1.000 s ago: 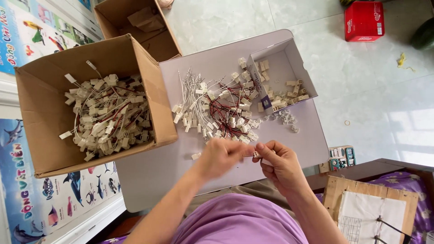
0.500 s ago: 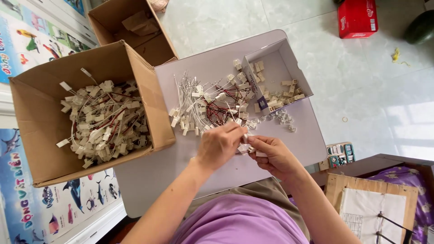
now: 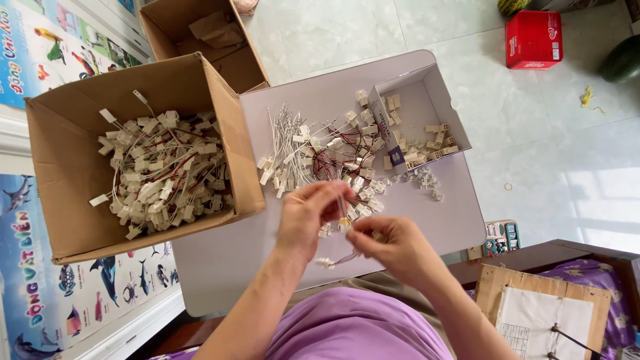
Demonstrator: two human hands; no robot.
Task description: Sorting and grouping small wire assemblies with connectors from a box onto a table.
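A small white connector [image 3: 344, 223] on thin red wires sat pinched between both hands above the near edge of the pale surface [image 3: 427, 220]. The left hand [image 3: 308, 215] and right hand [image 3: 390, 243] each had a grip clenched on it, apparently mid-assembly; seating the plug would need fine alignment. Beyond lay a loose wire pile [image 3: 320, 157], a small parts box [image 3: 417, 120] and a full carton [image 3: 157, 173].

A purple garment [image 3: 357, 330] of plain, smooth fabric was worn over the torso. Both forearms were left uncovered. The left hand [image 3: 308, 215] and right hand [image 3: 393, 248] were seen ungloved, without rings.
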